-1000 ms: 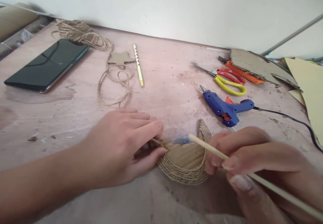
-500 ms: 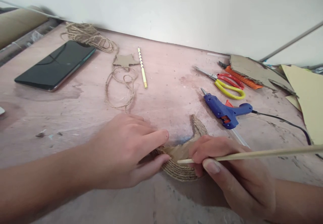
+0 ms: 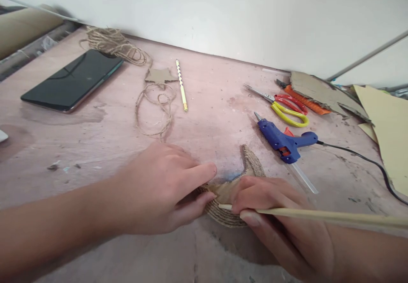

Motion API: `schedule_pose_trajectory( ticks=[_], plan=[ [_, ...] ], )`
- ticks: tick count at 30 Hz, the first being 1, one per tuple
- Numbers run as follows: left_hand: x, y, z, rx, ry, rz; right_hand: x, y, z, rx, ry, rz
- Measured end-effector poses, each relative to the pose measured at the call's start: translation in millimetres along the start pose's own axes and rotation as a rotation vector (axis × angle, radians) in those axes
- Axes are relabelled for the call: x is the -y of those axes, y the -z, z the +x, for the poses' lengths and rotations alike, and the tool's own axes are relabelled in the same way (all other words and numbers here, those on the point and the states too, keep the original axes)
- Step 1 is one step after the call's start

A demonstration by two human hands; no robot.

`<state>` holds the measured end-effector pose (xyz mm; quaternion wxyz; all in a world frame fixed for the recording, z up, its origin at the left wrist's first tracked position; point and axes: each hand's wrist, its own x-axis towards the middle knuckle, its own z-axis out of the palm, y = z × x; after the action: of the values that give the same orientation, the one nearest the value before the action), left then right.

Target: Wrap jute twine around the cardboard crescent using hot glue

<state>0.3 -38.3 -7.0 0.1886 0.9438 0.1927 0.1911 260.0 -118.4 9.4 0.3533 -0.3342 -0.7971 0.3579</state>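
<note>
A crescent-shaped piece of cardboard, its outer band covered in rows of twine, lies on the table in front of me. My left hand is closed on its left end, thumb below and fingers above. Between the thumb and fingers of my right hand is a thin wooden stick. The stick's tip rests at or just over the inner edge of the twine rows, near my left thumb. My right hand covers part of the crescent's right side.
A blue glue gun with its cord, scissors, an orange cutter and cardboard scraps lie right. Further left are a pencil, cardboard star, twine bundle and phone. A wall closes the back.
My right hand and the stick have shifted left and slightly down, bringing the tip nearer my left thumb. The left hand keeps its hold on the crescent.
</note>
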Motion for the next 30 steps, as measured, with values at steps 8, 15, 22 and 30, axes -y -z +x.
schedule_pose_trajectory(
  ticks=[8, 15, 22, 30],
  plan=[
    [-1, 5.5, 3, 0.052, 0.015, -0.012, -1, 0, -6, -0.015, -0.004, 0.005],
    [-1, 3.7, 0, 0.035, 0.030, -0.025, -2, -2, -10, -0.079, -0.005, 0.107],
    [1, -0.1, 0, 0.018, 0.005, -0.020, -2, -2, -5, -0.045, -0.020, 0.051],
    [1, 0.9, -1, 0.038, 0.006, -0.012, 1, -1, -5, -0.018, -0.016, 0.059]
  ],
)
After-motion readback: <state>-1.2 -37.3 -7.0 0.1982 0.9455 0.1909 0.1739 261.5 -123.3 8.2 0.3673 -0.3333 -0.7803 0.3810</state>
